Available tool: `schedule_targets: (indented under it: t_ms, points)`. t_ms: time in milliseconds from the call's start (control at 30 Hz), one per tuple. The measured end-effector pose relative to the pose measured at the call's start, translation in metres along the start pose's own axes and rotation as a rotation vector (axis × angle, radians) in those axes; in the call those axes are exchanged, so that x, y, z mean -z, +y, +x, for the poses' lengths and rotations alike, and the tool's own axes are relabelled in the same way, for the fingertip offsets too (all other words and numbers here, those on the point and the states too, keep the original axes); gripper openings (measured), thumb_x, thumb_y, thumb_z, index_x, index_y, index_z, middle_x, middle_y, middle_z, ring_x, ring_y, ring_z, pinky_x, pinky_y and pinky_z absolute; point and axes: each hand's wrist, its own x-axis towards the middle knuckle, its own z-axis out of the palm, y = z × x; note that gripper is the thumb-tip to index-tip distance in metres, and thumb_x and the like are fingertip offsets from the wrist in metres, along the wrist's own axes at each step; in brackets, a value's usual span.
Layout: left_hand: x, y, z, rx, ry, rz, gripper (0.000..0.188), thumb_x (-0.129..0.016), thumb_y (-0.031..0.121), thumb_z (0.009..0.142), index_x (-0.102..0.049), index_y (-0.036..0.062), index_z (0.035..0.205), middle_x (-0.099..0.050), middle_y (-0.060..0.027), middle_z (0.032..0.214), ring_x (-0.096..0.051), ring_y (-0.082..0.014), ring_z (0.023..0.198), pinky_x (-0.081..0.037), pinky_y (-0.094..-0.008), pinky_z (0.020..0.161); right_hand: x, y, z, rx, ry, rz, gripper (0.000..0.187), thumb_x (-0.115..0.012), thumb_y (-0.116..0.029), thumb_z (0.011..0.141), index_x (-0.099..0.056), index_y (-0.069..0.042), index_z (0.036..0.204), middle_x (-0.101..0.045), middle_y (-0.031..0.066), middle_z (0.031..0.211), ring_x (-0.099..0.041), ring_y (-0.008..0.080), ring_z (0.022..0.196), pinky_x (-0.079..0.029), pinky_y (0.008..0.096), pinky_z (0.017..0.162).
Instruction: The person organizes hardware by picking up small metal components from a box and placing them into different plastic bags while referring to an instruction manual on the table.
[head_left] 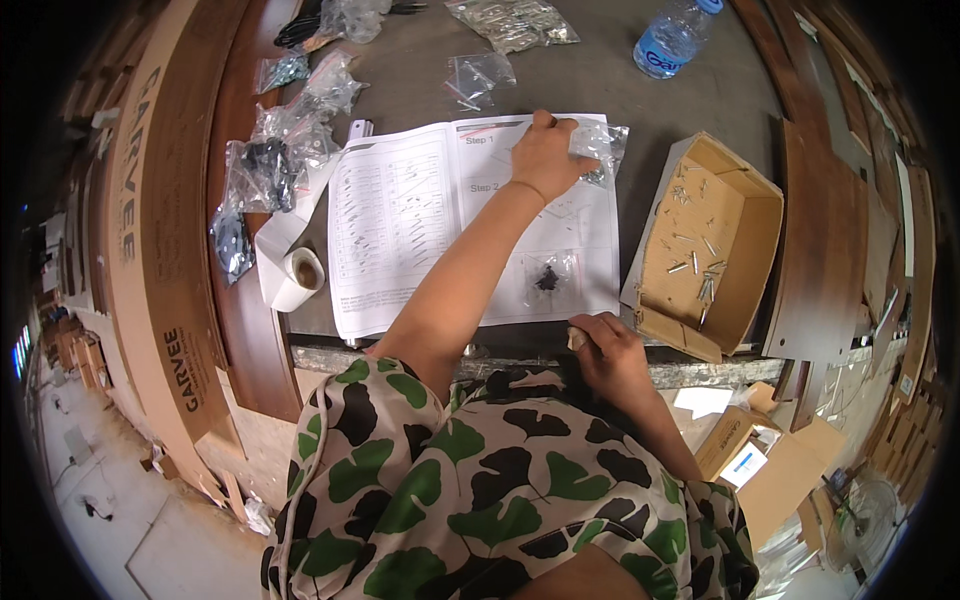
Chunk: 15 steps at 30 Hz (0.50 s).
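Note:
My left hand [545,158] reaches over the right page of a printed instruction sheet [395,225]. Its thumb is apart from its bent fingers, beside a clear plastic bag [606,147] of small metal parts; the thumb touches or overlaps the bag's edge. Lower on the same page lies a small clear bag [550,279] with black pieces inside. My right hand [612,355] is closed at the table's near edge, just below the sheet. A small pale bit shows at its fingertips, too small to name.
Right of the sheet stands an open cardboard box [745,240] with loose screws and pins. A water bottle [672,42] stands at the far right. Bags of hardware [285,150] line the left, near a tape roll [303,270]. Another hardware bag [515,24] lies at the back.

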Motion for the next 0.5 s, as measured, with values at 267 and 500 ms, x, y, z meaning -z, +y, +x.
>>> schedule_targets:
  t_ms: [267, 500]
  points:
    - [0.009, -0.012, -0.091, -0.136, 0.341, -0.280, 0.027, -0.074, 0.012, 0.075, -0.065, 0.0047, 0.099, -0.059, -0.0132, 0.099, -0.060, -0.0251, 0.080, -0.050, -0.0339, 0.070, 0.073, 0.029, 0.012, -0.188, 0.395, 0.219, 0.018, -0.063, -0.009, 0.089, -0.065, 0.000, 0.104, -0.064, 0.0024, 0.090, -0.057, 0.0086, 0.080, -0.046, 0.0220, 0.072]
    - [0.060, -0.068, -0.038, -0.032, 0.546, -0.102, 0.008, -0.068, -0.001, 0.073, -0.064, 0.0040, 0.079, -0.061, -0.0107, 0.085, -0.060, -0.0274, 0.081, -0.050, -0.0360, 0.069, 0.087, 0.044, 0.024, -0.264, 0.345, 0.281, 0.022, -0.063, -0.015, 0.091, -0.064, 0.001, 0.105, -0.058, -0.0021, 0.083, -0.048, 0.0049, 0.072, -0.039, 0.0193, 0.065]
